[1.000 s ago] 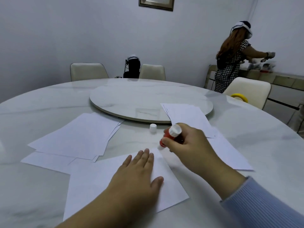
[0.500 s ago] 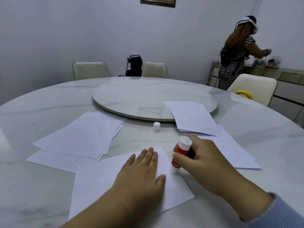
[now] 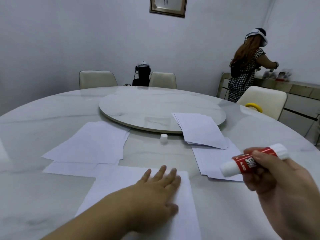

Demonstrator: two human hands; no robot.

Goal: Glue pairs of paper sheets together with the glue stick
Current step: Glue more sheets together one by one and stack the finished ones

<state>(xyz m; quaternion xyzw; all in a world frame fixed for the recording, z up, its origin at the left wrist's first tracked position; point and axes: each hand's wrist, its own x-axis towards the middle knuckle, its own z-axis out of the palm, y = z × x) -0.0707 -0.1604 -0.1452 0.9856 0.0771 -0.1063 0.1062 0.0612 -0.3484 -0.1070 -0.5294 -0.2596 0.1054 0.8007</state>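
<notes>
The left hand point(image 3: 155, 189) lies flat, with straight fingers, on the near paper sheet point(image 3: 183, 213), which rests on the round marble desk point(image 3: 34, 196) in front of the person. The right hand point(image 3: 280, 184) is raised above the desk at the right side and grips the glue stick point(image 3: 245, 161), fingers and thumb curled round its red body. The stick is tilted, with one white end pointing down and left over the sheets lying at the right point(image 3: 213, 160). Its white cap point(image 3: 163, 138) stands alone on the desk, just in front of the turntable point(image 3: 138, 110). A stack of sheets point(image 3: 200, 130) lies partly on the edge of the turntable and partly on the desk. More sheets are spread at the left point(image 3: 91, 144), overlapping each other. Behind the desk stand pale chairs point(image 3: 97, 79), and another person point(image 3: 245, 66) stands at a side counter near the wall.
</notes>
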